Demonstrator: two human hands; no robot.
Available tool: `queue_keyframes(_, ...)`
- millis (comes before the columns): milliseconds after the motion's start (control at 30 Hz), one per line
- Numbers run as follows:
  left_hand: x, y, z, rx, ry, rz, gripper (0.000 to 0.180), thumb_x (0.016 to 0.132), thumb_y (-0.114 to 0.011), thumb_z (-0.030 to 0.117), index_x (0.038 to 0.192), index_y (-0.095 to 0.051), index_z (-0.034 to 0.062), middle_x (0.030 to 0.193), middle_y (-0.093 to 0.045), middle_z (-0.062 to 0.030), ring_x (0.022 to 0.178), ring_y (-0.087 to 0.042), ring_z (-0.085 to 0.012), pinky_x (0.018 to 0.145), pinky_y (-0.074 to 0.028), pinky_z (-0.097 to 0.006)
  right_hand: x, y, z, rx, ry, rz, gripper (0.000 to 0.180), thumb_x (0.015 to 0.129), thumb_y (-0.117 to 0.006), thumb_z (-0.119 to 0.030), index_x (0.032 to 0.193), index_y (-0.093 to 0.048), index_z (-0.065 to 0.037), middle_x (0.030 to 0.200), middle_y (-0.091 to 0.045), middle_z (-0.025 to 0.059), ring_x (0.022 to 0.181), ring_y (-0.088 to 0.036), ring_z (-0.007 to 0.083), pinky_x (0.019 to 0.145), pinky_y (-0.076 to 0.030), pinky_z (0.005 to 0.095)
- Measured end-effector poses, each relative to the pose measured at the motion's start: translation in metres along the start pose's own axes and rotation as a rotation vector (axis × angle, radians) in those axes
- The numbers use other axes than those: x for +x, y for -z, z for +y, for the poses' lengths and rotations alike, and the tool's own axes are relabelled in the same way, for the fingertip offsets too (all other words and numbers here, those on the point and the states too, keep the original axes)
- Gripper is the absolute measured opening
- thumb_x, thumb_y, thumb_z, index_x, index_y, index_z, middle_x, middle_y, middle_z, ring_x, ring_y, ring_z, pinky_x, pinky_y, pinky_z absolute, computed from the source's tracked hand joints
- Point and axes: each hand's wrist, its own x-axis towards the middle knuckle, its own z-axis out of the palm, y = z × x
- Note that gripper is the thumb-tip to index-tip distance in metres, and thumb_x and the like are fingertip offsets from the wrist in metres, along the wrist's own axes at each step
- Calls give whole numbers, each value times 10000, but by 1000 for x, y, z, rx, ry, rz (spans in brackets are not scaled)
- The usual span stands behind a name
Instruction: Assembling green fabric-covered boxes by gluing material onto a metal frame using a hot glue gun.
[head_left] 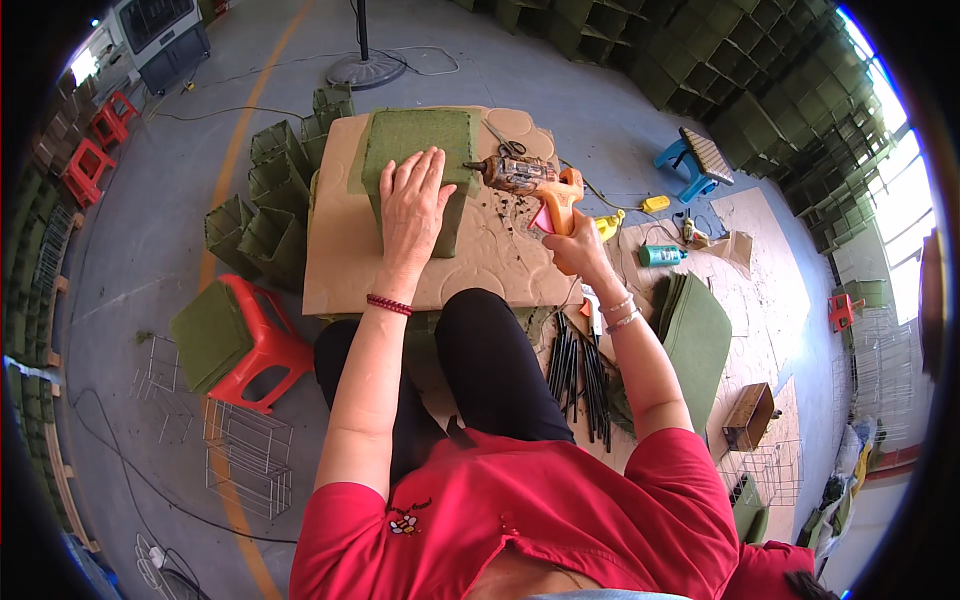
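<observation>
A green fabric-covered box (420, 135) rests on a cardboard-topped work surface (480, 265) in front of my knees. Flat on its top lies my left hand (412, 205), fingers stretched out and pointing away from me. My right hand (578, 245) is wrapped round the handle of an orange hot glue gun (562, 192) with a dirty, stained barrel. The gun's nozzle points left, at the right edge of the box; whether it touches the fabric I cannot tell. Just beyond the gun lies a pair of scissors (508, 146). Dark crumbs of residue are scattered beneath the barrel.
Open green boxes (275, 190) stand left of the work surface. A red stool (265, 345) holds green fabric panels (212, 335). To the right are black sticks (578, 365), more green panels (695, 335), a teal bottle (662, 256) and a blue stool (693, 165). Wire frames (248, 460) lie lower left.
</observation>
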Motion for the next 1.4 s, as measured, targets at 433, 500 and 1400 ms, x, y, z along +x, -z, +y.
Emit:
queue_keyframes(433,-1,4,-4,-37,1,-28,503,863,-630,176,1324,-483,38,1305,-550,-85,1226,-479,-224,1084,-304,-432,-16,1,-2,127,-6,34,304,666,-699,-99,894,-545,30,628,-559,54,490,-554,137,448,-427,282)
queue_keyframes(500,-2,2,-2,-43,7,-21,514,855,-639,161,1329,-476,42,1302,-552,-82,1218,-487,-220,1076,-312,-430,-8,-1,-5,56,18,33,297,667,-693,-98,888,-543,30,617,-554,52,485,-549,135,445,-425,279)
queue_keyframes(1400,-1,2,0,-35,62,-14,593,842,-655,165,1372,-420,40,1242,-569,-84,1176,-503,-217,1066,-323,-427,63,-18,23,-159,62,134,299,666,-708,-137,874,-579,36,689,-603,71,576,-581,157,536,-464,303)
